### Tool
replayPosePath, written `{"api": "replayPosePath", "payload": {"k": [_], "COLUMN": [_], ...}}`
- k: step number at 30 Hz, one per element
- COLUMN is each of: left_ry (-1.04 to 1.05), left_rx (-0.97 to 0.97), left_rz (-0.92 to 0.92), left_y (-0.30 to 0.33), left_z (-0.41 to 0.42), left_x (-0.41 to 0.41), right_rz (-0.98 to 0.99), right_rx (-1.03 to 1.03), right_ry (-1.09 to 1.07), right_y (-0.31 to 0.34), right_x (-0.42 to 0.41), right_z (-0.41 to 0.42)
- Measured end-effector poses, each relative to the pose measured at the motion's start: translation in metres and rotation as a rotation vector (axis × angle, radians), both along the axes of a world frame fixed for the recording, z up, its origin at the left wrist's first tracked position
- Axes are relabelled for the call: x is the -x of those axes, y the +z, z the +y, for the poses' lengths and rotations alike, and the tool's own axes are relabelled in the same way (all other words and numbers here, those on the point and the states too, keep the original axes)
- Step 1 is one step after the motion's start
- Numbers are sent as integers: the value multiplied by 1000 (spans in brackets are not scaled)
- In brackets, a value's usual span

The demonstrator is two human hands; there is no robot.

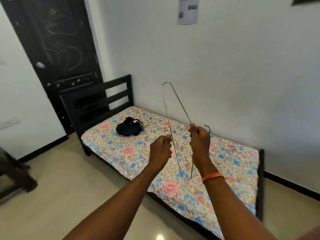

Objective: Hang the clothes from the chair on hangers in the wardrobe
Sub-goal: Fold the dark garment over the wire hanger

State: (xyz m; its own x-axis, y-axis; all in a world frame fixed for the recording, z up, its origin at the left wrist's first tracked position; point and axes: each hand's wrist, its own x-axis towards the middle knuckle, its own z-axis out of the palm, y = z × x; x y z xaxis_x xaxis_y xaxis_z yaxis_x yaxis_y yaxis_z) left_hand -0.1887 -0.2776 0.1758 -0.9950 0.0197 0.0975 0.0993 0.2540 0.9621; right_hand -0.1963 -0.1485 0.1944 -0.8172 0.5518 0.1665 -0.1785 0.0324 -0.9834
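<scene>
Head view: the wire hanger [174,122] stands on end above the bed [225,153], long axis near vertical, hook pointing right; right hand [199,139] grips its neck, left hand [161,149] pinches the long bar.

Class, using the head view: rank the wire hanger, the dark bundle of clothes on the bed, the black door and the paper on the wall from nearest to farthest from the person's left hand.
1. Wire hanger: pinched by the left hand.
2. Dark bundle of clothes: on the bed, beyond and left.
3. Black door: behind the headboard, far left.
4. Paper on the wall: high up, to the right.
</scene>
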Motion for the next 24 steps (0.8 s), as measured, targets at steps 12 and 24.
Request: {"api": "replayPosePath", "payload": {"k": [12, 24], "left_ry": [59, -42], "left_rx": [-15, -115], "left_rz": [-89, -336], "left_y": [-37, -77], "left_z": [-60, -134], "left_x": [251, 515], "right_rz": [-156, -253], "right_rx": [-26, -19], "right_ry": [114, 78], "right_y": [-36, -72], "right_x": [248, 505], "right_z": [-61, -141]}}
